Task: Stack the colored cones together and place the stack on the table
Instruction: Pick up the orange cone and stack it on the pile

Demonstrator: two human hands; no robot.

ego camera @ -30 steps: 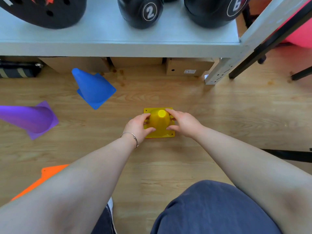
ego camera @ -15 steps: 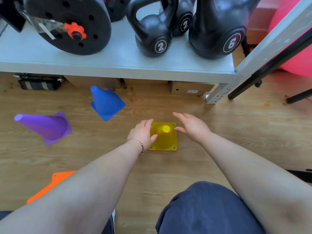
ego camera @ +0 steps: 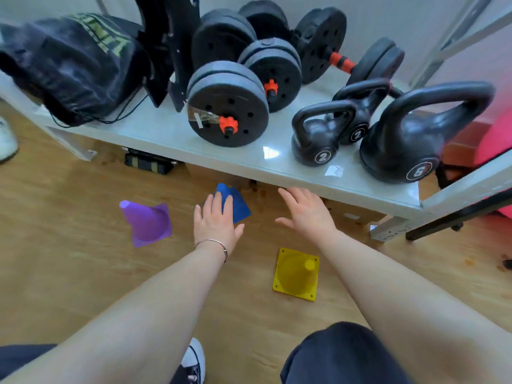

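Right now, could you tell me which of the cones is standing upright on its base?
The yellow cone stands upright on the floor; the purple cone and the blue cone lie tipped on their sides.

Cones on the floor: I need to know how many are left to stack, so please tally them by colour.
Purple cone: 1
Blue cone: 1
Yellow cone: 1
Total in view: 3, none stacked yet.
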